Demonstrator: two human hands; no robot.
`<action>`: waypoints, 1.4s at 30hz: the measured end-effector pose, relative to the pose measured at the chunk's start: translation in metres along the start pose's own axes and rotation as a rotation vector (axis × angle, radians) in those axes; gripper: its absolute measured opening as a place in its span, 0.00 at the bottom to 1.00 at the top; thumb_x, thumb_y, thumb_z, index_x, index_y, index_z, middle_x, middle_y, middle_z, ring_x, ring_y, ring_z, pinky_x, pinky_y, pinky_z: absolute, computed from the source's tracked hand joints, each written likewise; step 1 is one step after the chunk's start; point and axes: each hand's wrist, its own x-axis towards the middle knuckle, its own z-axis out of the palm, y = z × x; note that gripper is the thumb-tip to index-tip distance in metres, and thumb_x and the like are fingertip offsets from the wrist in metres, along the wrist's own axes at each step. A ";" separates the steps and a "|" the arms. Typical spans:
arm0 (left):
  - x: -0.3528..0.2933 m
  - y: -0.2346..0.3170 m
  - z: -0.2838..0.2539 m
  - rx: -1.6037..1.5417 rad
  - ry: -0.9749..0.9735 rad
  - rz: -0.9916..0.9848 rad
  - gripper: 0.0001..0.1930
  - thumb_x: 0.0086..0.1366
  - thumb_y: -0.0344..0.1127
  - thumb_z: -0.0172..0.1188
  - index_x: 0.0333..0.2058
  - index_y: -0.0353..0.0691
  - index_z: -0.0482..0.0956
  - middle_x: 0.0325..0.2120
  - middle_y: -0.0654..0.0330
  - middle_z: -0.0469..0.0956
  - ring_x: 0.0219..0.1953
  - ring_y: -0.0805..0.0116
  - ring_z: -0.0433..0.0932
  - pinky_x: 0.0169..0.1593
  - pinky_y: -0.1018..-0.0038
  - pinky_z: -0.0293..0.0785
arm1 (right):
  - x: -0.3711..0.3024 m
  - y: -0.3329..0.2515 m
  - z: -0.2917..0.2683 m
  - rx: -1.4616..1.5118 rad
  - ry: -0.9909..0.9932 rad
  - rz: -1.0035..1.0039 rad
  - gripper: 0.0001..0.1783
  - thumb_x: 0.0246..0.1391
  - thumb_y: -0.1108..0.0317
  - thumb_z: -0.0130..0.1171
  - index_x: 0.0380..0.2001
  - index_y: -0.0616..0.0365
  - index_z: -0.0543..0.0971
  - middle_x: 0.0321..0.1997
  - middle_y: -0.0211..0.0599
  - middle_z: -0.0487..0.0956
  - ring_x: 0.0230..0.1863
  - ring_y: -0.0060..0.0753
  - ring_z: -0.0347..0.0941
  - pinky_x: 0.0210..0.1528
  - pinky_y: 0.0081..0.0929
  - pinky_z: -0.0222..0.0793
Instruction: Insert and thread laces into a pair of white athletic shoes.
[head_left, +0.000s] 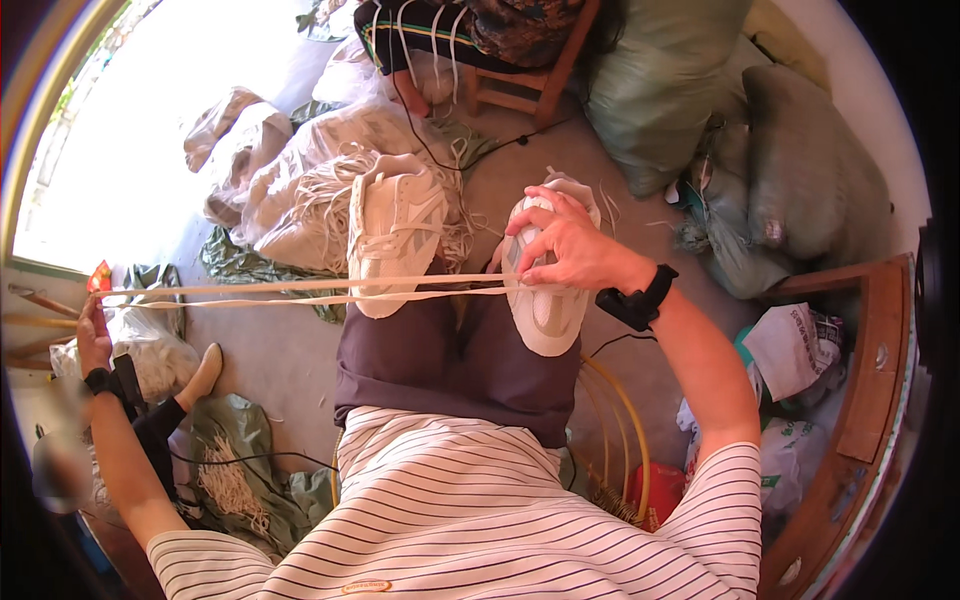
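Two pale beige-white sneakers rest over my lap, toes toward me. The left sneaker lies on my left thigh with a lace across its upper. My right hand grips the right sneaker, its fingers curled over the lacing area and the thumb near the eyelets. From that shoe a long cream shoelace runs out in two taut strands, passing over the left sneaker's toe. Far out to the left, my left hand is closed on the other end of the strands.
Clear plastic bags and bundled laces lie on the floor ahead. Big green sacks stand at the far right. A person sits on a wooden chair ahead; another person's foot shows at left. A wooden frame and bags flank my right.
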 end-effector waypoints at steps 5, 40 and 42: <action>-0.003 -0.003 0.010 -0.011 -0.013 0.002 0.11 0.66 0.26 0.55 0.45 0.28 0.78 0.43 0.54 0.80 0.45 0.70 0.80 0.51 0.82 0.78 | -0.003 -0.001 -0.001 -0.024 0.018 0.014 0.05 0.42 0.60 0.68 0.24 0.44 0.87 0.51 0.22 0.75 0.71 0.50 0.48 0.70 0.49 0.40; 0.021 -0.011 -0.022 0.084 -0.140 0.055 0.17 0.71 0.34 0.47 0.54 0.31 0.72 0.52 0.56 0.76 0.57 0.69 0.72 0.65 0.75 0.64 | -0.036 -0.048 0.032 -0.419 0.511 -0.082 0.07 0.43 0.69 0.67 0.28 0.53 0.80 0.32 0.27 0.74 0.41 0.35 0.68 0.47 0.35 0.62; 0.008 -0.037 0.004 0.077 -0.226 0.098 0.16 0.70 0.34 0.49 0.51 0.30 0.73 0.50 0.55 0.76 0.54 0.68 0.74 0.63 0.75 0.67 | -0.042 -0.052 0.031 -0.404 0.558 -0.034 0.07 0.43 0.71 0.66 0.29 0.54 0.80 0.30 0.27 0.75 0.39 0.35 0.69 0.46 0.34 0.63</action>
